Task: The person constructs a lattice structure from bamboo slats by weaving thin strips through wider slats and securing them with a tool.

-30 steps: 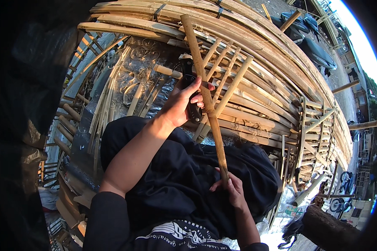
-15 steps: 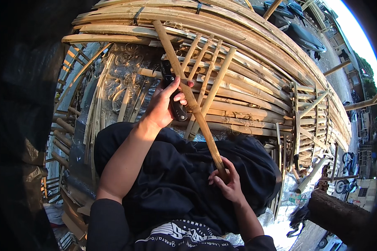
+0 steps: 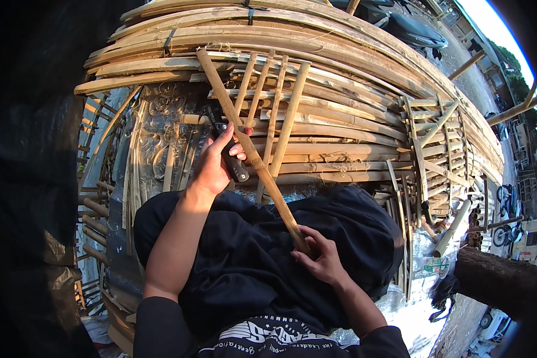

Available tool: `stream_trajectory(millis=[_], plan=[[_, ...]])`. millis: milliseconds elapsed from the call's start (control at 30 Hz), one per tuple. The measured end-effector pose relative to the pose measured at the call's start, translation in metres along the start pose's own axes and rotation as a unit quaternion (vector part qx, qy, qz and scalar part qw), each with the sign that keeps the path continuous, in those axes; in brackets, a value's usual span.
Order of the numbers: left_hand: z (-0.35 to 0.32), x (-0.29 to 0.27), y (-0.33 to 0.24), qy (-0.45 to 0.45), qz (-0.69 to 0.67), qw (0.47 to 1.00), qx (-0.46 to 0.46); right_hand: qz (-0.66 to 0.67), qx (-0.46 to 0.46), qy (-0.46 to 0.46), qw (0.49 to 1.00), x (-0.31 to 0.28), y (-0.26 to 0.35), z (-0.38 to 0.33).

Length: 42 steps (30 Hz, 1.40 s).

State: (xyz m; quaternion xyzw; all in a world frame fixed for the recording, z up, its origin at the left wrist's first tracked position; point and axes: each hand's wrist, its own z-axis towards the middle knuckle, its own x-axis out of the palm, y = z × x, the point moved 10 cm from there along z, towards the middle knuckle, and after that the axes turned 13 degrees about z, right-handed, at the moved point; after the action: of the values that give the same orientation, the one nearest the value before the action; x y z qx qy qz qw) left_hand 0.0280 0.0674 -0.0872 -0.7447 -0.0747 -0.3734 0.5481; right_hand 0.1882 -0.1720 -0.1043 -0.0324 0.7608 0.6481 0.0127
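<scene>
Evidently, one bamboo stick (image 3: 270, 188) bridged both hands, slanting from eleven o'clock to five.
At ten o'clock, the left hand (image 3: 213, 158) had its fingers curled round a black-handled tool (image 3: 237, 169), the stick lying against them; at five, the right hand (image 3: 323, 259) pinched the near end. With that left grasp shared, a slackened thumb could have dropped the tool, or a twist rolled the stick.

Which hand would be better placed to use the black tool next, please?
Probably the left hand: it grips the black tool beside the middle of the bamboo pole, while the right hand holds the pole's lower end, away from the tool.
</scene>
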Motion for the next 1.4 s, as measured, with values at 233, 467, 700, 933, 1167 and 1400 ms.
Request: stream_trajectory(millis=[233,467,700,933,1167,1400], plan=[[0.001,-0.002,0.006,-0.018,0.012,1.000,-0.009,0.005,-0.038,-0.061,0.997,-0.012,0.003,0.001],[0.003,-0.003,0.008,-0.015,0.034,0.999,0.004,-0.024,-0.069,-0.079,0.994,-0.017,0.007,0.002],[0.004,-0.008,0.012,-0.033,0.018,0.999,-0.006,-0.038,-0.043,-0.065,0.996,-0.017,0.006,0.002],[0.006,-0.019,0.019,-0.050,0.012,0.999,-0.015,-0.048,-0.003,-0.014,0.999,-0.005,0.009,0.003],[0.007,-0.021,0.023,-0.051,0.028,0.998,-0.035,-0.001,0.057,0.034,0.998,0.006,0.003,0.001],[0.003,-0.027,0.014,-0.111,0.099,0.989,-0.019,0.012,0.071,0.042,0.997,0.007,-0.006,0.001]])
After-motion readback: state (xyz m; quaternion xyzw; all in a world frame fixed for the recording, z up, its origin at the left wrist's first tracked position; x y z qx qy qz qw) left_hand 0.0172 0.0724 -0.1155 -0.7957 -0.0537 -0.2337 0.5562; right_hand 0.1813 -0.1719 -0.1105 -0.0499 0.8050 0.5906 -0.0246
